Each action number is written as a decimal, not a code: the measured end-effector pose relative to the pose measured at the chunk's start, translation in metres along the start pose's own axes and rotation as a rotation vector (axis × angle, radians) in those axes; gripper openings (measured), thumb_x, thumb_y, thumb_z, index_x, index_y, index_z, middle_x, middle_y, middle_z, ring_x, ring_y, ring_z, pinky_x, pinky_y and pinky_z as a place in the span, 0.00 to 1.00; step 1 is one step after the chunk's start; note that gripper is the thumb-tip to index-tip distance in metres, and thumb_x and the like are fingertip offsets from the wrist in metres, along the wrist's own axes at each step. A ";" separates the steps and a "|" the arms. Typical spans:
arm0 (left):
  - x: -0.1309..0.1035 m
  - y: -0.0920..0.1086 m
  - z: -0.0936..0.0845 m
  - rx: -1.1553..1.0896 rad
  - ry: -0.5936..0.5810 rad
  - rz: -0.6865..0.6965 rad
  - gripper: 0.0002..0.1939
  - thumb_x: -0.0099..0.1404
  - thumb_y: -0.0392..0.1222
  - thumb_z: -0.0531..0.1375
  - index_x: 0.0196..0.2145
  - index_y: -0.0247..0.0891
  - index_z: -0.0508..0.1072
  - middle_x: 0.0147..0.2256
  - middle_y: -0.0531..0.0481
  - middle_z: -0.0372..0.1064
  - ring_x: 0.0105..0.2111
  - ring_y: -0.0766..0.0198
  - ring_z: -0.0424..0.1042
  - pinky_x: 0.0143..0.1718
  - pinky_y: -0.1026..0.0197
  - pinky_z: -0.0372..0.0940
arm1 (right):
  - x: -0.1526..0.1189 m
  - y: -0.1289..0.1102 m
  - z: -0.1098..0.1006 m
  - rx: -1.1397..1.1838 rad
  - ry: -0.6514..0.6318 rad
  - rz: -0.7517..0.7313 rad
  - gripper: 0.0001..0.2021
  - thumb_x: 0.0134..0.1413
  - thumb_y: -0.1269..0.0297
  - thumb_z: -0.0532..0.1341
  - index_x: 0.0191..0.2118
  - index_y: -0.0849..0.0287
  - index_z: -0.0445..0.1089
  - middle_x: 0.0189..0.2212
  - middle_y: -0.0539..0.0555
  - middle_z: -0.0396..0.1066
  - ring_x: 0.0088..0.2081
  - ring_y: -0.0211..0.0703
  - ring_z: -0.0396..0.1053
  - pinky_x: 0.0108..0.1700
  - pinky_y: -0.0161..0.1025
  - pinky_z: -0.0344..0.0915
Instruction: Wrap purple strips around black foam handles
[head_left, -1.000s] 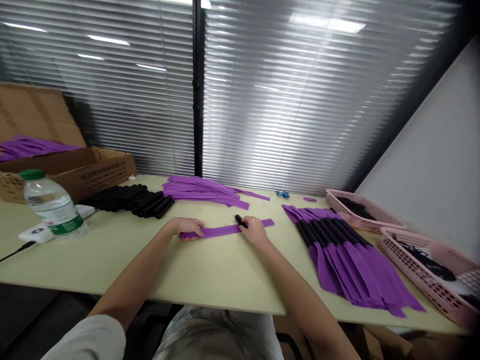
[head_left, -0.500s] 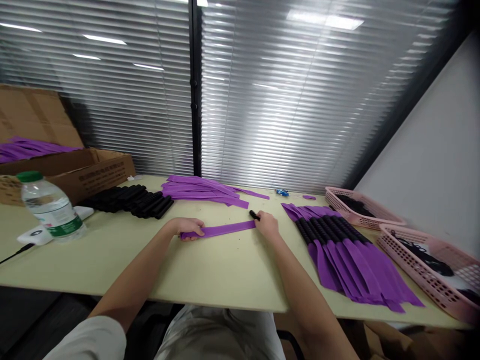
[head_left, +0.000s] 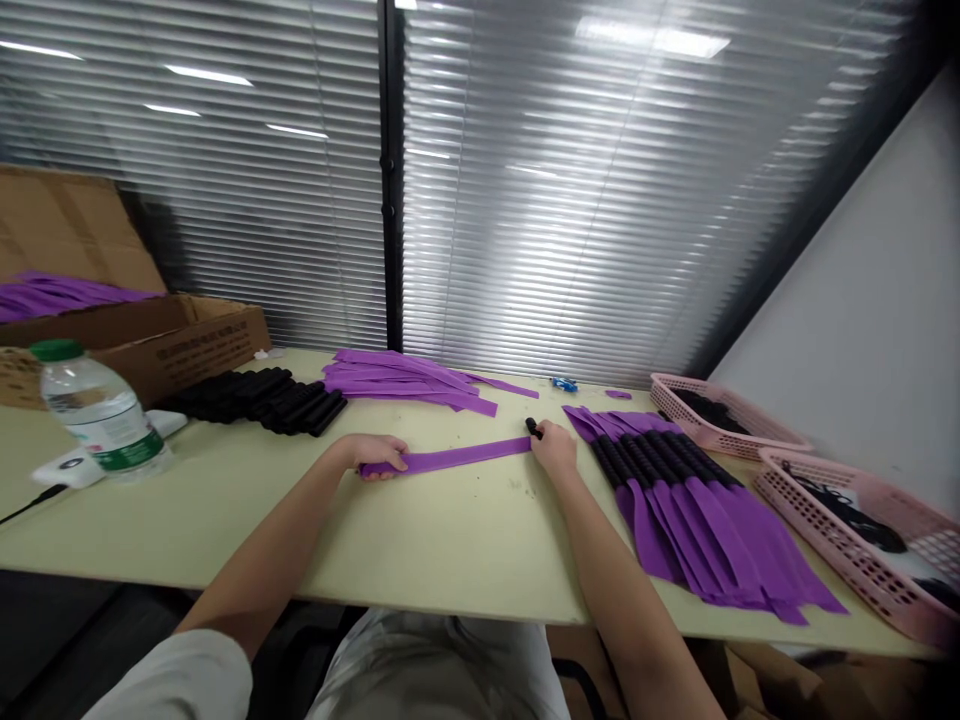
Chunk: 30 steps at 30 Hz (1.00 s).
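Observation:
A purple fabric strip (head_left: 465, 456) is stretched between my two hands above the table. My left hand (head_left: 377, 456) is closed on its left end, where the strip looks gathered in the fingers. At the other end, my right hand (head_left: 555, 447) is closed around a black ridged foam grip (head_left: 533, 428), whose tip sticks out above the fist. The strip runs up to this grip; how the two join is hidden by my fingers. Right of that hand lies a row of purple strips with black grips (head_left: 660, 460) around them.
Loose purple strips (head_left: 405, 380) lie at the back, beside a pile of black grips (head_left: 259, 400). A water bottle (head_left: 105, 415) and a cardboard box (head_left: 202, 345) stand at left. Two pink baskets (head_left: 847, 525) holding black items line the right side.
My right hand has moved a little to the right with the black grip, so more of the purple strip shows between my hands. The left hand has stayed in place.

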<state>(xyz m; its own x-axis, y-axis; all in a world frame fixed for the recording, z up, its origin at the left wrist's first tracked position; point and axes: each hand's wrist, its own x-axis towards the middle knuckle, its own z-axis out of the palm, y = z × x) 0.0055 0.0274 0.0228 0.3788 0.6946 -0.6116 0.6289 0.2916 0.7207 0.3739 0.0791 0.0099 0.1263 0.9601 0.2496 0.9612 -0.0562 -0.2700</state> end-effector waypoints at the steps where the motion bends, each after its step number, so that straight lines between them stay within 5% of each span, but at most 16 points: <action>1: 0.000 0.000 0.000 -0.001 -0.001 0.000 0.23 0.46 0.51 0.67 0.36 0.41 0.64 0.17 0.58 0.60 0.12 0.70 0.56 0.11 0.69 0.50 | -0.003 -0.007 0.001 0.007 -0.007 -0.030 0.12 0.55 0.69 0.58 0.45 0.58 0.72 0.43 0.59 0.73 0.46 0.49 0.69 0.43 0.39 0.60; 11: -0.001 0.001 0.000 0.020 -0.006 0.013 0.21 0.48 0.50 0.66 0.36 0.41 0.63 0.16 0.59 0.60 0.11 0.70 0.55 0.10 0.69 0.49 | -0.074 -0.101 0.020 0.186 -0.101 -0.476 0.11 0.56 0.67 0.59 0.46 0.55 0.70 0.42 0.54 0.72 0.42 0.43 0.69 0.44 0.35 0.61; 15: -0.001 0.001 0.000 0.040 -0.010 0.014 0.21 0.49 0.51 0.65 0.37 0.41 0.63 0.17 0.59 0.60 0.11 0.70 0.55 0.10 0.69 0.49 | -0.081 -0.112 0.020 0.227 -0.123 -0.514 0.11 0.54 0.68 0.61 0.45 0.54 0.71 0.41 0.53 0.73 0.42 0.43 0.69 0.44 0.36 0.61; 19: -0.001 0.001 0.000 0.049 -0.012 0.017 0.22 0.50 0.53 0.65 0.37 0.41 0.62 0.17 0.59 0.59 0.12 0.71 0.55 0.11 0.69 0.50 | -0.053 -0.085 0.018 0.227 -0.109 -0.373 0.11 0.53 0.70 0.61 0.43 0.54 0.71 0.40 0.52 0.74 0.42 0.44 0.70 0.42 0.36 0.62; 25: -0.003 0.003 0.002 0.040 -0.014 0.015 0.21 0.50 0.52 0.65 0.37 0.41 0.62 0.17 0.59 0.59 0.13 0.71 0.56 0.12 0.70 0.51 | 0.001 -0.010 0.016 0.198 -0.046 -0.039 0.11 0.52 0.69 0.61 0.43 0.55 0.71 0.44 0.53 0.74 0.45 0.46 0.70 0.39 0.35 0.63; 30: -0.004 0.004 0.003 0.035 -0.017 0.014 0.21 0.49 0.52 0.65 0.35 0.41 0.61 0.17 0.59 0.60 0.12 0.71 0.56 0.11 0.70 0.51 | 0.016 0.024 0.018 0.171 0.030 0.097 0.12 0.54 0.66 0.59 0.46 0.54 0.70 0.46 0.54 0.73 0.48 0.47 0.69 0.41 0.37 0.63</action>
<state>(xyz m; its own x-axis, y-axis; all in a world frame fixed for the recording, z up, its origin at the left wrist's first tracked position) 0.0084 0.0243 0.0274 0.3986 0.6872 -0.6074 0.6472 0.2585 0.7172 0.3941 0.0981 -0.0092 0.2264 0.9435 0.2418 0.8889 -0.0987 -0.4473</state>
